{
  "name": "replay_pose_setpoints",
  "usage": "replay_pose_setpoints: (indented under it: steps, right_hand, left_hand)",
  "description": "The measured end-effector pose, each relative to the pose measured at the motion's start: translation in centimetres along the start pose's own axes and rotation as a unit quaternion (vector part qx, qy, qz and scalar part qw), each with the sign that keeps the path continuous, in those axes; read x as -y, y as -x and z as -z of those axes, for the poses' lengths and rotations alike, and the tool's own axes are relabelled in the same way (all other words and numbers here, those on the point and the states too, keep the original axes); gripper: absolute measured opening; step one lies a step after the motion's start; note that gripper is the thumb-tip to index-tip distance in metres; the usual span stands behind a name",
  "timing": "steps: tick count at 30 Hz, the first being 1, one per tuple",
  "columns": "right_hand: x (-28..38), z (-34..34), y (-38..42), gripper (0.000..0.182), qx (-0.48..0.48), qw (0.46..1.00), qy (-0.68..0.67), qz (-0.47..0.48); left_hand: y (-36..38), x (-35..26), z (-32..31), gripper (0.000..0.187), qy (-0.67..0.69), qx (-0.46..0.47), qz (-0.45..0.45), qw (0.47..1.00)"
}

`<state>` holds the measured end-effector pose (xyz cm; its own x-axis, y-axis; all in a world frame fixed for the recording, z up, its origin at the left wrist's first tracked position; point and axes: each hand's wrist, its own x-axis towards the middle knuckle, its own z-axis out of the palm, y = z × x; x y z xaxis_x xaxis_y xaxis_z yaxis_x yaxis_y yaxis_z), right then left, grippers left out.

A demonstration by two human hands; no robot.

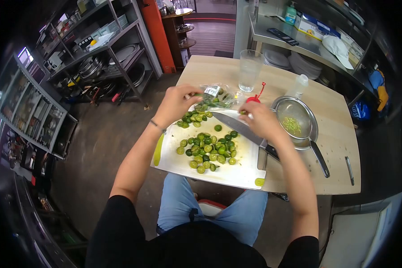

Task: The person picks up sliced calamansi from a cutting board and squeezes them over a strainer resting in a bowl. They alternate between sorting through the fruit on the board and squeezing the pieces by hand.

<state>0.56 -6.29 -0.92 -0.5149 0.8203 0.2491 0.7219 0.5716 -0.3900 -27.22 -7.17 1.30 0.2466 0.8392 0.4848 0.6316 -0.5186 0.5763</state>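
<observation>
My left hand (177, 103) is at the back left of the white cutting board (165, 154), its fingers closed at the edge of a clear plastic bag (219, 102) of small green limes. My right hand (262, 119) is bent over the board's back right, with a small lime (243, 112) at its pinched fingertips. Below it a large knife (239, 127) lies across the board, its handle toward the right. A pile of small limes (210, 147), several cut in half, covers the middle of the board. More limes (193, 119) lie under my left hand.
A strainer (295, 117) with pale green bits sits over a bowl to the right. Behind stand a glass of water (250, 71), a red lid (253, 99) and a clear bottle (299, 85). A pen (349, 170) lies near the right edge. Metal shelves (107, 53) stand left.
</observation>
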Motion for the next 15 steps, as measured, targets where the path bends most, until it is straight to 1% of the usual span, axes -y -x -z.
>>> replay_pose_setpoints:
  steps: [1,2,3,4,6,7,9,11,13,14,15]
  right_hand:
    - [0.9,-1.7,-1.0,0.024,0.010,1.000,0.004,0.016]
    - [2.1,-3.0,-2.2,0.025,0.046,0.999,0.013,0.010]
    - [3.1,-4.2,-3.4,0.026,0.081,0.996,0.023,0.002]
    - [3.7,-5.4,-4.2,0.026,0.085,0.996,0.024,0.003]
    - [4.6,-7.0,-5.4,0.025,0.050,0.998,0.023,0.014]
    - [4.6,-7.1,-5.7,0.025,0.052,0.998,0.025,0.014]
    - [4.4,-6.9,-6.3,0.025,0.054,0.998,-0.034,-0.014]
    - [3.2,-6.0,-5.8,0.022,0.053,0.998,-0.023,-0.005]
    - [3.1,-4.5,-4.6,0.020,0.157,0.986,0.044,-0.019]
    - [3.4,-4.5,-3.5,0.024,0.166,0.983,0.079,-0.019]
    - [3.5,-4.7,-2.5,0.024,0.166,0.983,0.080,-0.025]
  left_hand:
    - [1.5,1.1,0.5,0.019,-0.020,-0.001,0.034,0.999]
    - [2.7,2.1,0.8,0.019,-0.020,-0.005,0.038,0.999]
    - [3.9,3.1,0.9,0.020,-0.035,0.012,0.053,0.998]
    - [4.9,3.9,0.9,0.022,-0.049,0.029,0.067,0.996]
    - [6.3,4.8,0.4,0.023,-0.038,0.013,0.056,0.998]
    - [6.7,5.1,0.3,0.024,-0.029,0.000,0.042,0.999]
    - [7.4,5.7,-0.2,0.026,-0.029,-0.004,0.046,0.998]
    - [7.8,6.3,-0.6,0.026,-0.030,-0.007,0.046,0.998]
    - [8.2,6.6,-0.8,0.026,-0.023,-0.015,0.036,0.999]
    - [8.2,6.7,-1.0,0.026,-0.020,-0.023,0.025,0.999]
    - [8.1,6.4,-1.2,0.026,-0.016,-0.020,0.022,0.999]
